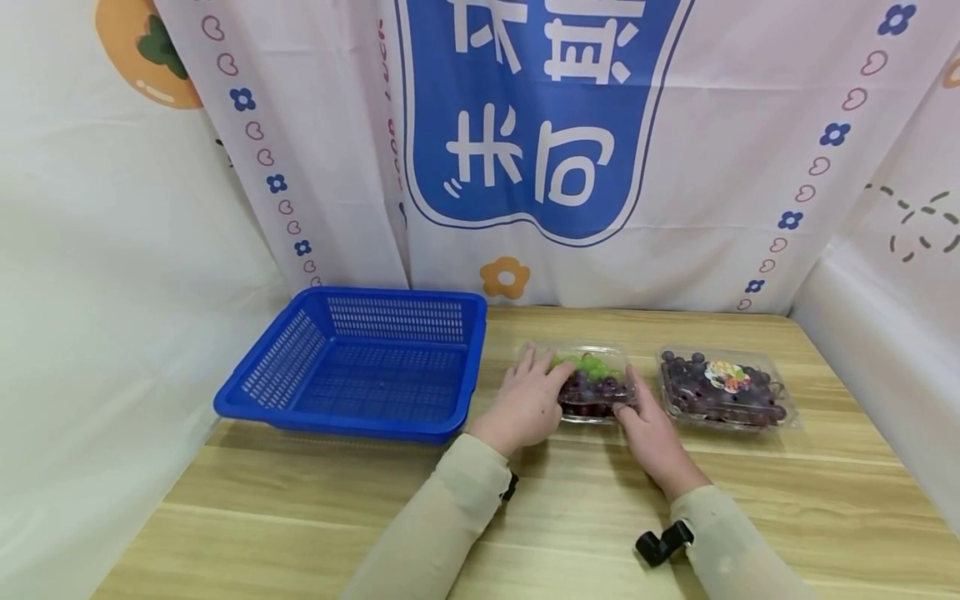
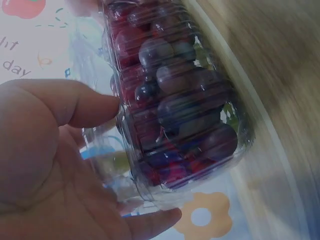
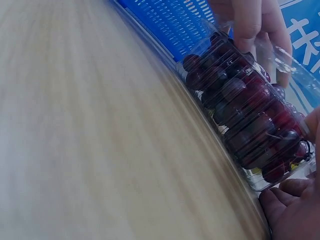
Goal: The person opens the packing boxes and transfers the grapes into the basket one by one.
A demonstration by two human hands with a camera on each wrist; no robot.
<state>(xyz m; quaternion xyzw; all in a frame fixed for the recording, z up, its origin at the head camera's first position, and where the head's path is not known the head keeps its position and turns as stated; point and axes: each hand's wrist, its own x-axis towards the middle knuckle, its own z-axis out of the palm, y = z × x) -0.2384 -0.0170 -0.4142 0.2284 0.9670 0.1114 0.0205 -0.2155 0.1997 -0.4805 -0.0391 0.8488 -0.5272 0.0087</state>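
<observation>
A clear plastic box of grapes point(image 1: 592, 387), dark ones with some green on top, sits on the table between both hands. My left hand point(image 1: 528, 404) holds its left end, with fingers over the top and the thumb point(image 2: 95, 105) at the rim. At the right end, my right hand point(image 1: 654, 429) grips the box with its thumb on the near corner; its fingers show low beside the box in the right wrist view. Whether the lid is fully fastened I cannot tell. Just right of that hand lies a second clear box of dark grapes point(image 1: 723, 392) with a round fruit label.
A blue plastic basket point(image 1: 348, 429) with slotted walls stands left of the hands, with nothing visible inside. The wooden table point(image 1: 300, 508) ends at a printed white cloth point(image 1: 675, 275) at the back. White cloth also hangs on both sides.
</observation>
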